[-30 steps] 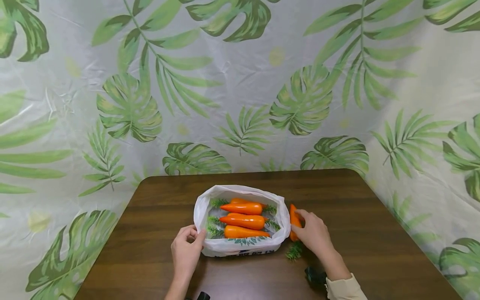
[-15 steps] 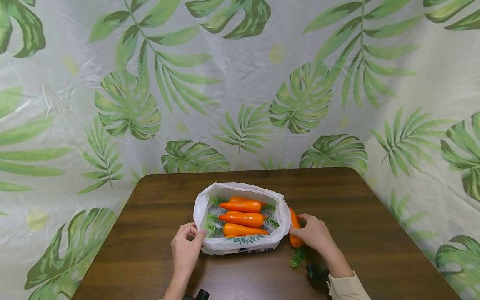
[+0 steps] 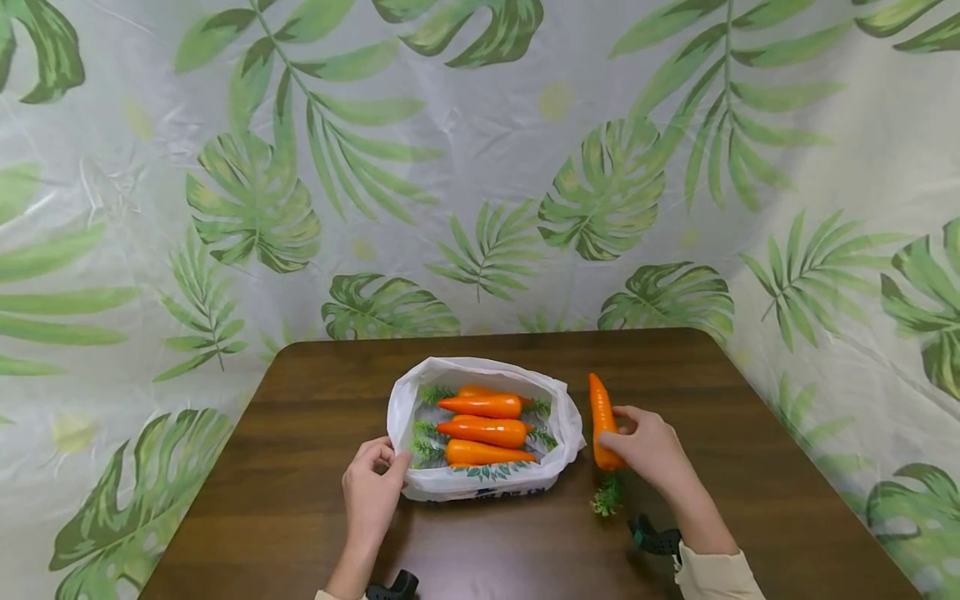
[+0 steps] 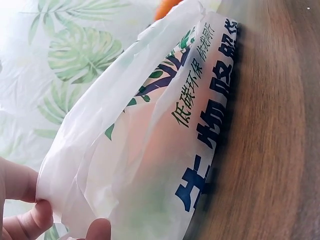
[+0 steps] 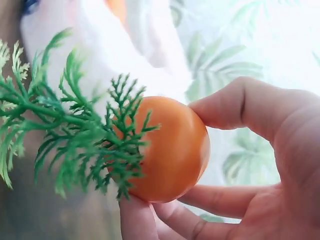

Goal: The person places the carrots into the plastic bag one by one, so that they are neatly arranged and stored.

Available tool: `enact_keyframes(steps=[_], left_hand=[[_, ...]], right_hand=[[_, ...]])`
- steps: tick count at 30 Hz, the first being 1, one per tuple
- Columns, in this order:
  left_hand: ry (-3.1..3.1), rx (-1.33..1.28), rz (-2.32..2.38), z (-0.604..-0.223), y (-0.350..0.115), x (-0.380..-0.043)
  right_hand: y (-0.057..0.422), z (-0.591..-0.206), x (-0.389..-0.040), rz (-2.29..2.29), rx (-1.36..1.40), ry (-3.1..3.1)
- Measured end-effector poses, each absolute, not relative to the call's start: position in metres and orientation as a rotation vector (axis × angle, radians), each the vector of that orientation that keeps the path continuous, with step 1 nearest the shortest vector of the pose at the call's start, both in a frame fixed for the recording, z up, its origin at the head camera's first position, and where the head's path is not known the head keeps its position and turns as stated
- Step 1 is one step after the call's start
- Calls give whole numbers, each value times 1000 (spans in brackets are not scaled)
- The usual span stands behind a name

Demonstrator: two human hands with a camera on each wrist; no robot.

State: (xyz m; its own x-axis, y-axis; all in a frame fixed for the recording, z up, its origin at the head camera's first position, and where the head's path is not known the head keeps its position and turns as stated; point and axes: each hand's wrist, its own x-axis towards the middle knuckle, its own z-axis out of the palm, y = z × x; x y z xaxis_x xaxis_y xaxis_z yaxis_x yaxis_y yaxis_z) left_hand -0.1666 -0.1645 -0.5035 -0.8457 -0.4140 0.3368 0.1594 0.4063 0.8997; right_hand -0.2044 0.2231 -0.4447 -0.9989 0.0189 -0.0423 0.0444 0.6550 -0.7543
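A white plastic bag (image 3: 487, 482) with printed lettering stands with its mouth wide, and several orange carrots (image 3: 483, 431) with green tops lie inside. My left hand (image 3: 373, 486) pinches the bag's near left rim between thumb and fingers; the left wrist view shows the fingertips on the thin plastic (image 4: 75, 165). Just right of the bag, my right hand (image 3: 654, 446) grips another carrot (image 3: 602, 417) near its thick end, tip pointing away and leafy top (image 3: 607, 495) hanging toward me. In the right wrist view, thumb and fingers clasp this carrot's rounded end (image 5: 172, 150).
Both hands work over a dark brown wooden table (image 3: 480, 550). Behind it hangs a pale curtain (image 3: 480, 167) printed with green leaves. Black straps with small devices sit at the left wrist (image 3: 395, 586) and the right wrist (image 3: 654, 537).
My right hand has lifted the carrot and drawn it right, away from the bag's side, so more of it shows. My left hand keeps its pinch on the bag's rim.
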Motion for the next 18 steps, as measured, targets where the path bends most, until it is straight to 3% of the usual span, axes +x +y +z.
enact_keyframes(steps=[10,18], left_hand=[[-2130,212,-1516,-502,-165,-167],[-2127,199,-1527,-503,-165,-166]], right_hand=[[206,-405,-209,-1438,-118,2914],[173,-397,-216,-1574,-261,2864]])
